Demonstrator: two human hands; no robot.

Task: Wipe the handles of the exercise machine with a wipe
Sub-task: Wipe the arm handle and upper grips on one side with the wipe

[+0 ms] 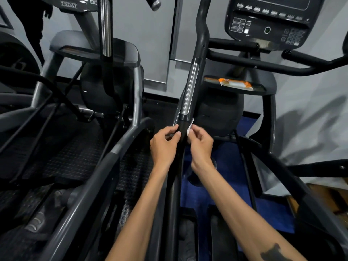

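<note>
— What do the two hands show at the exercise machine?

— Both arms reach in from the near edge to the machine's tall handle, a dark bar with a shiny metal strip that rises through the middle of the view. The left hand sits on the left side of the bar, its fingers curled against the dark section just below the metal strip. The right hand sits on the right side, its fingers curled and pinching a white wipe.

— Where exactly is the wipe?

— It is pressed against the right side of the handle, just under the collar where the metal strip ends; only a small white edge shows between the fingertips and the bar.

— And around them?

— To the far right hangs a dark console with buttons, and below it a tray carrying an orange and white packet. To the left stands a second machine, grey-framed, on black rubber flooring. Blue flooring lies under the right arm, which bears a dark mark near the elbow.
</note>
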